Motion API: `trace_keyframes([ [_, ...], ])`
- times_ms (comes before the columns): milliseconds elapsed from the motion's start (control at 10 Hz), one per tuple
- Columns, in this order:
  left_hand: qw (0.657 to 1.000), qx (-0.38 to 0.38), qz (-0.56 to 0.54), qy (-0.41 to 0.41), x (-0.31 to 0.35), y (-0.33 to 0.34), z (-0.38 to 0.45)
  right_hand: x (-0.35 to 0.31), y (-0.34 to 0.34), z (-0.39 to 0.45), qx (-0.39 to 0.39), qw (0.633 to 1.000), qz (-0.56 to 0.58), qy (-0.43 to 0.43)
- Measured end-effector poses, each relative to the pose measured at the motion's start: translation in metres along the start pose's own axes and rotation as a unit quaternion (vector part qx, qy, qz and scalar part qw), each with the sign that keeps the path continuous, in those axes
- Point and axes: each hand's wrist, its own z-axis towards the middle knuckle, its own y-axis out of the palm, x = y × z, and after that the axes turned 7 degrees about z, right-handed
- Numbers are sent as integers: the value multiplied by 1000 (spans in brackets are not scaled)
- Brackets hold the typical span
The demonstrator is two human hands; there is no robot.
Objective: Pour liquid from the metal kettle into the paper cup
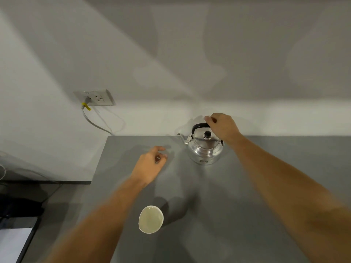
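Observation:
A shiny metal kettle (205,149) stands on the grey table (247,186) near the back wall, lid on, spout pointing left. Its black handle arches over the top, and my right hand (222,128) is wrapped around that handle. A white paper cup (151,219) stands upright near the table's front, with what looks like pale liquid inside. My left hand (150,164) hovers blurred over the table between cup and kettle, fingers loosely curled and holding nothing.
A wall socket (95,97) with a grey cable plugged in sits on the white wall at the left. The table's left edge runs down from the back corner. Dark objects and a white sheet (13,243) lie below on the left.

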Motion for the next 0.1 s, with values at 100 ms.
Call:
trace_keyframes([
  [100,999,31,14,20,15,-18,4,-16,-7,-10,43,994,-12,-101],
])
